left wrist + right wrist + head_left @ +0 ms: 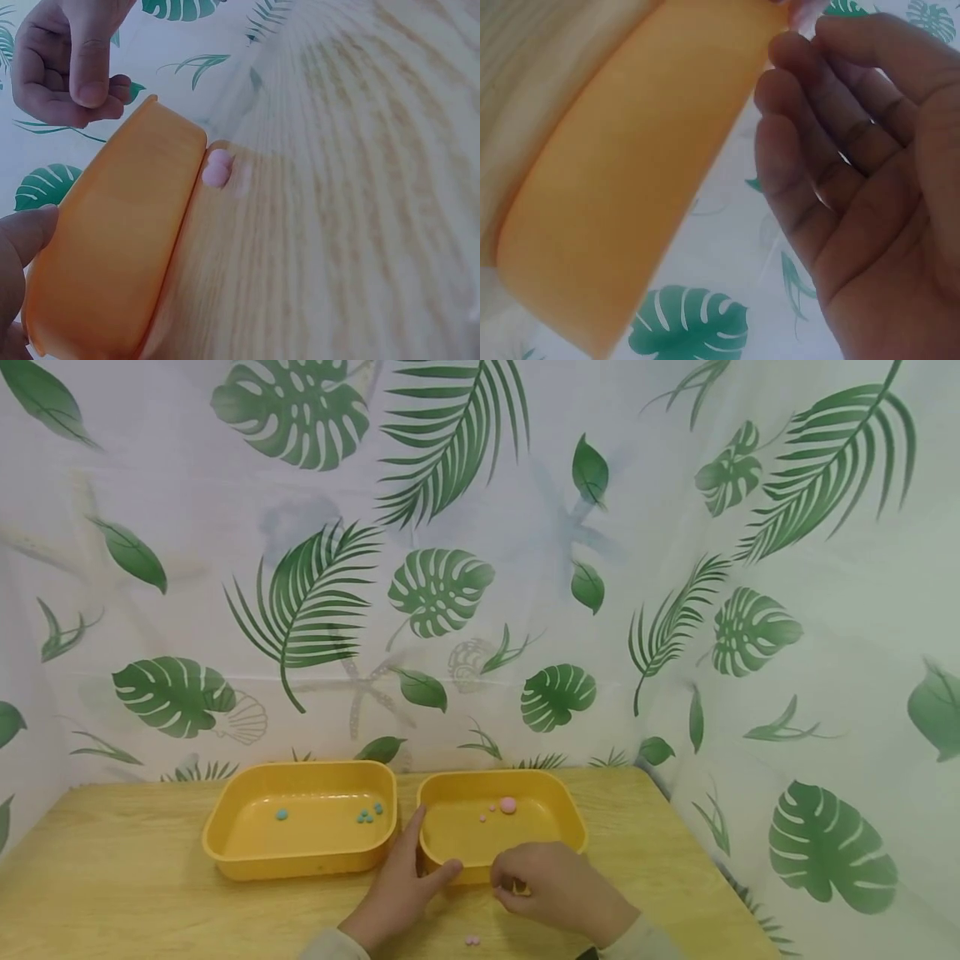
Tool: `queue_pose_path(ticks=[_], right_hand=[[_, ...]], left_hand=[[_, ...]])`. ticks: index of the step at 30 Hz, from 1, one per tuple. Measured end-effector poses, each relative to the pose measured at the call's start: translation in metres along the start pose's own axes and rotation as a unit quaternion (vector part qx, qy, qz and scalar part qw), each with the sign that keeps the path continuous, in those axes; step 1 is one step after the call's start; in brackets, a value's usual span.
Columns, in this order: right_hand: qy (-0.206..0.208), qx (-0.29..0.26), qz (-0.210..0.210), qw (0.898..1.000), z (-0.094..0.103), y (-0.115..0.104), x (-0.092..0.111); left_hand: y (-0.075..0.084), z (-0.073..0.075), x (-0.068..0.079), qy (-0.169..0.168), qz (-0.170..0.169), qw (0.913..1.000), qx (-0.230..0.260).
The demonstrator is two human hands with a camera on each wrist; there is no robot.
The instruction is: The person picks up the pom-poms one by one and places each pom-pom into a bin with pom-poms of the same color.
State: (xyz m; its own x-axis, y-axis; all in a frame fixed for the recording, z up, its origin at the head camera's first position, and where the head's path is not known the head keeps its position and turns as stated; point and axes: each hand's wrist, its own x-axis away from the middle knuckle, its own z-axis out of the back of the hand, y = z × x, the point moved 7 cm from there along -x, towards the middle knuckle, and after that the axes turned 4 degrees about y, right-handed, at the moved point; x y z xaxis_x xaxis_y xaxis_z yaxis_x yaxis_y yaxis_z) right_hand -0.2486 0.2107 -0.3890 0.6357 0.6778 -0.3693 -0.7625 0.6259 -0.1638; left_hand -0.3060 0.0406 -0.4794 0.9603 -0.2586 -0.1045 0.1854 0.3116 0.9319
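Note:
My left hand [400, 887] rests at the near left corner of the right-hand yellow tray [576, 817]. Its thumb lies over the front rim and its straight fingers run along the left side. Over that tray's front rim hangs my right hand [553, 887], fingers curled and thumb tip close to the index fingertip. No object shows between them in the left wrist view. Inside the tray sit a larger pink ball [507, 805] and two small pink balls [492, 808]. Two more pink balls [217, 169] lie touching each other on the table, in front of the tray.
To the left stands another yellow tray [300, 866], holding a blue-green ball [282, 814] and several smaller blue-green balls [365, 817]. Both trays are on a wood-grain table [112, 860]. A leaf-patterned curtain [480, 710] hangs behind and to the sides.

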Motion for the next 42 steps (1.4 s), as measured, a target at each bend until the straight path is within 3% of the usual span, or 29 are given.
queue_pose_path(ticks=[5, 11, 21, 42], right_hand=[[-0.045, -0.022, -0.028, 0.998, -0.013, 0.002, 0.0], [-0.125, -0.033, -0.083, 0.988, -0.038, 0.009, 0.0], [-0.198, -0.067, -0.115, 0.971, -0.065, 0.002, 0.002], [-0.208, -0.048, -0.066, 0.975, -0.075, -0.004, 0.001]], left_hand=[[0.002, 0.0, 0.001, 0.001, -0.001, 1.0, 0.003], [0.002, 0.001, 0.001, 0.0, 0.009, 1.0, 0.0], [0.003, 0.003, 0.001, 0.007, -0.001, 1.0, 0.002], [-0.001, 0.0, -0.001, -0.002, -0.001, 0.9999, 0.01]])
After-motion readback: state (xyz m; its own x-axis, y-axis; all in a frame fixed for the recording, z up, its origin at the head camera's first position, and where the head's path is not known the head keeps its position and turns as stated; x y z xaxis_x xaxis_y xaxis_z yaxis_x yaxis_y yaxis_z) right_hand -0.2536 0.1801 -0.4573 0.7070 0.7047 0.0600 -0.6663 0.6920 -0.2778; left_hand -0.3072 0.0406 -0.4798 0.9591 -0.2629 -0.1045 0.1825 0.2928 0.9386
